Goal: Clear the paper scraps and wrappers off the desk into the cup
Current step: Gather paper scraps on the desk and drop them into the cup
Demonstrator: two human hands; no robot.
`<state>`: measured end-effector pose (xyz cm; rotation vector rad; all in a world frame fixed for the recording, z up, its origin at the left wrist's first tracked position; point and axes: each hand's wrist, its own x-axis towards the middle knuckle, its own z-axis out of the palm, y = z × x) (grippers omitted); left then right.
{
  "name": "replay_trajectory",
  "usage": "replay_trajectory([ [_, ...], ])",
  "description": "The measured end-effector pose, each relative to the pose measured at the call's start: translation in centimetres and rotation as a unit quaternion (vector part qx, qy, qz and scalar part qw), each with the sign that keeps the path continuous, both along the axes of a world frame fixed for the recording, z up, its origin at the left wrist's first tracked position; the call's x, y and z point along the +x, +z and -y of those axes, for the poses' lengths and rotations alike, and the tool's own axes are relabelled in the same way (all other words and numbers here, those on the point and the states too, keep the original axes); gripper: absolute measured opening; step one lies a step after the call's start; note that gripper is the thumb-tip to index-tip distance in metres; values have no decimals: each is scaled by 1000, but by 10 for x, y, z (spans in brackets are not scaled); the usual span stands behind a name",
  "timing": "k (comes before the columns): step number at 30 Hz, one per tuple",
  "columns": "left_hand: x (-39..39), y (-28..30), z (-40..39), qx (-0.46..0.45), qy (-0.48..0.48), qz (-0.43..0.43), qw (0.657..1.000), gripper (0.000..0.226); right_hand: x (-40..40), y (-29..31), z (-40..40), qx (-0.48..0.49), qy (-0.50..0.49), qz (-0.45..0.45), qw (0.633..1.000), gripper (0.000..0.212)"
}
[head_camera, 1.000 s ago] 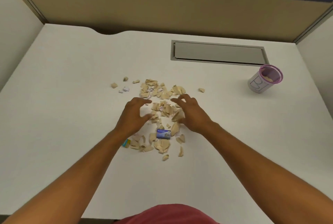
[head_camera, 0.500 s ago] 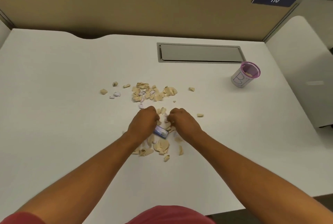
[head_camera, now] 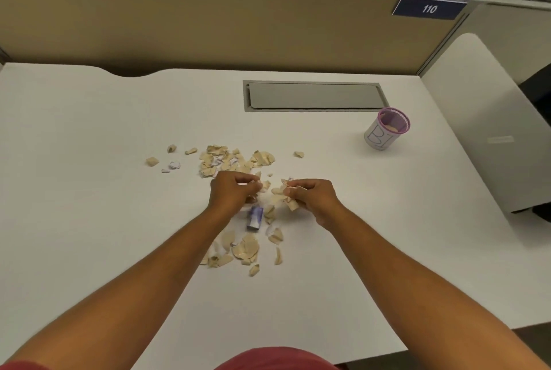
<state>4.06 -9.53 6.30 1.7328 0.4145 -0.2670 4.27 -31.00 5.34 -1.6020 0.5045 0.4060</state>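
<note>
**Both hands gather paper scraps at mid-desk; cup waits far right**

Nearest the camera, a red shirt [head_camera: 274, 359] fills the bottom edge, and two bare forearms reach out from it over the white desk [head_camera: 89, 220].

Just beyond the forearms, a near cluster of tan paper scraps [head_camera: 246, 249] lies loose on the desk, between the two arms. A small blue-and-white wrapper [head_camera: 255, 217] lies just beyond that cluster, close to the left wrist.

The left hand [head_camera: 231, 193] is curled narrow, fingertips pinched together on a few scraps. The right hand [head_camera: 310, 195] is also closed, gripping a bunch of tan scraps that stick out from between its fingers. The hands sit side by side, apart, with a few loose scraps [head_camera: 275, 191] in the gap between them.

Farther on, a wider spread of torn tan pieces [head_camera: 235, 159] covers the desk, with two or three small white bits [head_camera: 174, 165] and stray tan pieces to its left, and a single tan piece [head_camera: 299, 154] to its right.

Far right, well apart from the scraps, the cup [head_camera: 386, 132] stands upright: white with pen marks on its side and a purple rim, some tan scraps visible inside.

Beyond it, a grey cable hatch [head_camera: 313, 96] is set flush in the desk. At the far edge rises a tan partition [head_camera: 208, 18] bearing a blue plate marked 110 [head_camera: 429, 8].
</note>
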Motion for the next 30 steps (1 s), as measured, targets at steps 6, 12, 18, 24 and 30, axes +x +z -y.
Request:
replay_trajectory([
  [6, 25, 27, 67, -148, 41, -19, 988, 15, 22, 24, 53, 137, -28, -21, 990, 24],
  [12, 64, 51, 156, -204, 45, -19, 978, 23, 63, 58, 143, 187, -55, -7, 981, 20],
  [18, 104, 75, 237, -230, 24, -8, 973, 24, 110, 90, 225, 130, -88, 50, 986, 15],
  [24, 154, 77, 311, -100, 6, -6, 995, 19, 169, 86, 267, -188, -98, 84, 974, 29],
  [30, 193, 59, 350, 100, -8, 21, 995, 23, 199, 74, 269, -354, -25, 117, 928, 27],
])
